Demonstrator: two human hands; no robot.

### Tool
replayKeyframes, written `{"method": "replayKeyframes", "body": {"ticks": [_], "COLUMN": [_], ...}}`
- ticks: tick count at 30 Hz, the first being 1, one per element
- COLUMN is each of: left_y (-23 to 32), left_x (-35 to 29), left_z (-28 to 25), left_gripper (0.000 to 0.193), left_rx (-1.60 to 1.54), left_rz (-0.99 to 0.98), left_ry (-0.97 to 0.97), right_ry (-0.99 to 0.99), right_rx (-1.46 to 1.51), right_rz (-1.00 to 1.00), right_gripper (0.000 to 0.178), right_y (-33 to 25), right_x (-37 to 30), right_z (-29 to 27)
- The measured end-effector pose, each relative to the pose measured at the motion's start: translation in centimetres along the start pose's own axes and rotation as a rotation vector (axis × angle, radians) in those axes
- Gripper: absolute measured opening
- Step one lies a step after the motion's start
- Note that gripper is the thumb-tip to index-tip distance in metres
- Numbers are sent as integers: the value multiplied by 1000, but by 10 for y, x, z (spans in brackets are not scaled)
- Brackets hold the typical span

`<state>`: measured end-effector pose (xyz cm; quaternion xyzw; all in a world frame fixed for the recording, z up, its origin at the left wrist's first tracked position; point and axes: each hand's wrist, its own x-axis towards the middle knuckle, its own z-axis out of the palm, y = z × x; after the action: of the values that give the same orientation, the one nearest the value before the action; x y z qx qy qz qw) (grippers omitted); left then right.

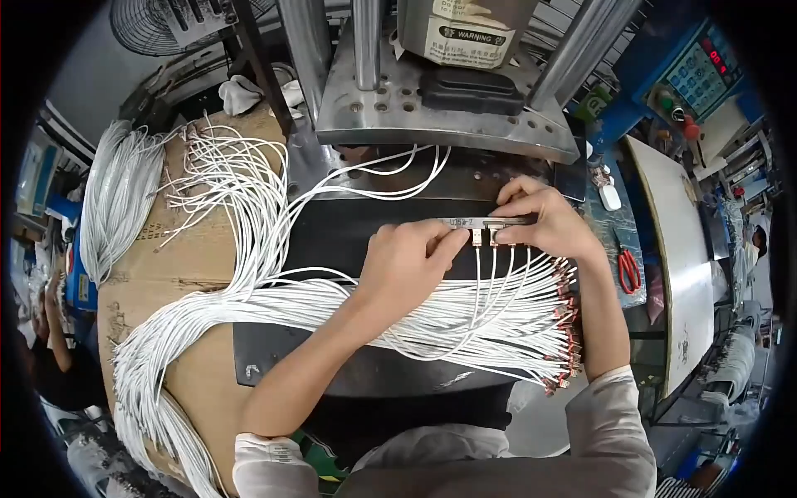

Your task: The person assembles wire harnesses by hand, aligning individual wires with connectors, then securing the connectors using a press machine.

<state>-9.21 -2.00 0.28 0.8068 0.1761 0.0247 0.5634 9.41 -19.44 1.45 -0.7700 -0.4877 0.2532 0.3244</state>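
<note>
A narrow metal bar fixture [459, 222] is held level between my hands above the black work surface. My left hand [407, 261] is closed on its left end, thumb and forefinger pressed together. At the other end, my right hand [552, 220] pinches the bar with thumb below and fingers above. Several small cable connectors [477, 238] sit along the bar's near edge, their white cables hanging toward me. Beneath my hands lies a thick bundle of white cables [332, 305], with metal and orange connector ends [569, 332] fanned beside my right forearm.
A press with steel posts and a thick metal plate [448, 124] stands just beyond my hands. Cardboard [199, 332] at left carries more cables [124, 195]. Red-handled pliers [628, 271] lie at right, below a blue control box [697, 70]. Another person's arm [56, 319] shows far left.
</note>
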Motion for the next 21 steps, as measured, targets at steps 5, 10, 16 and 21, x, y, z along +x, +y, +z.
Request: {"method": "replayKeyframes", "body": {"ticks": [5,10,16,21], "left_y": [-14,-16,-3,-13], "left_x": [1,13,79,102], "left_z": [6,-2,9,11], "left_gripper": [16,12,33,49], "left_rx": [302,503,973,1021], "left_rz": [483,734,583,590], "left_ry": [366,581,662,645], "right_ry": [64,215,359,459], "right_rx": [-243,-524,-389,-1179], "right_rz": [-222,-316,-93,-515], "right_gripper": [32,37,37,33], "right_y": [-8,-14,26,125], "right_x": [11,16,95,131], "right_z": [12,5,-25,-65]}}
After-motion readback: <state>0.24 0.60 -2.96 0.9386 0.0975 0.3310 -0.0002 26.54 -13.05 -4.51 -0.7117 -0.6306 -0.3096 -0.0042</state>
